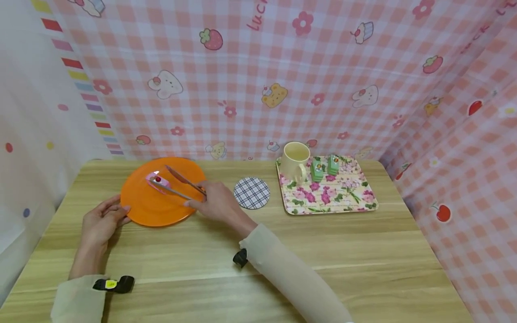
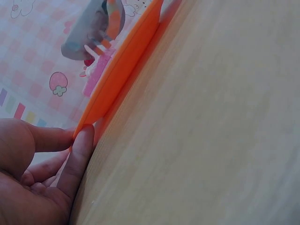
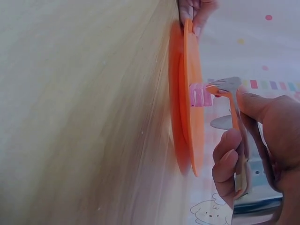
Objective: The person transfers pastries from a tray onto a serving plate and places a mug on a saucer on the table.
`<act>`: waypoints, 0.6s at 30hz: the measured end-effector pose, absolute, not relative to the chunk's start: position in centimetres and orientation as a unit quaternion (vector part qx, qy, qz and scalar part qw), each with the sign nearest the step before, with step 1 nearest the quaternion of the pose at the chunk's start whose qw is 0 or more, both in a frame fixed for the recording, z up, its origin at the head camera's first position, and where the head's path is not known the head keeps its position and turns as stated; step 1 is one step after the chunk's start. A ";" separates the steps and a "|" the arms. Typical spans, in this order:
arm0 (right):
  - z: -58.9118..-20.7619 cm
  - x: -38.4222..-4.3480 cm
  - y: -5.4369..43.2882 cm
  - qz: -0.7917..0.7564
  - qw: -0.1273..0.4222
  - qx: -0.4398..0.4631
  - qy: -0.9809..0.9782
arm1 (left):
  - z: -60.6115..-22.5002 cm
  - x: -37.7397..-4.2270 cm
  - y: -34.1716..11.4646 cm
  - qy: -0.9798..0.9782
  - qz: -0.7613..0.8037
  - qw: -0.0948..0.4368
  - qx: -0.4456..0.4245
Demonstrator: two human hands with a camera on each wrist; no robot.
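Observation:
A round orange plate [image 1: 161, 213] lies at the left of the table, with its rim pinched by my left hand [image 1: 102, 220] between thumb and fingers. On the plate sits a pink cake slice [image 1: 158, 180] topped with a red cherry. My right hand [image 1: 216, 200] grips metal tongs [image 1: 184, 180] from the right side. Their two arms are spread over the plate, one tip overlapping the slice in the head view. From the right wrist, the forked tip [image 3: 228, 84] appears right at the slice's top, and the other, rounded tip [image 3: 221, 123] stands apart from it.
A checked round coaster [image 1: 251, 193] lies right of the plate. Farther right is a floral tray [image 1: 323, 204] holding a cream mug [image 1: 294, 163] and two green cake pieces [image 1: 317, 171]. Patterned cloth [image 1: 250, 89] hangs behind the table [image 1: 194, 269] and along its sides.

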State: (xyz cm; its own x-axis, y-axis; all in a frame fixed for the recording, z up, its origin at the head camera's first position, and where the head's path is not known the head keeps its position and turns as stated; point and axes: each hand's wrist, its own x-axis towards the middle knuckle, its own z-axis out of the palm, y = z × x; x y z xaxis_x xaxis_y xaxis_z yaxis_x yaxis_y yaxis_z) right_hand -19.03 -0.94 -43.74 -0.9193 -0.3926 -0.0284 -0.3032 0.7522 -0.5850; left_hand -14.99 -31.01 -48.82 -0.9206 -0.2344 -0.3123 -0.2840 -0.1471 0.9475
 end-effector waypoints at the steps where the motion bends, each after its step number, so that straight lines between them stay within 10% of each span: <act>1: -43.7 -19.0 -0.7 -0.304 0.076 -0.187 0.931 | -48.8 -15.0 -31.0 0.653 0.730 0.017 -0.199; 18: -43.5 -17.1 1.7 -0.384 0.058 -0.176 0.905 | -48.9 -15.0 -30.9 0.648 0.733 0.016 -0.208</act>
State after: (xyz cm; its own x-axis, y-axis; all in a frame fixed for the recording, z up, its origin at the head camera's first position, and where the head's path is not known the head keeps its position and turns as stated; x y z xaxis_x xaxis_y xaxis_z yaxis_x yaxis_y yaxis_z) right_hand -17.12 1.71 -43.50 -0.9315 -0.3624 0.0309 -0.2740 0.6432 -0.7150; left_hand -15.04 -30.88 -48.90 -0.9129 -0.2463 -0.3257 -0.2929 -0.1605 0.9426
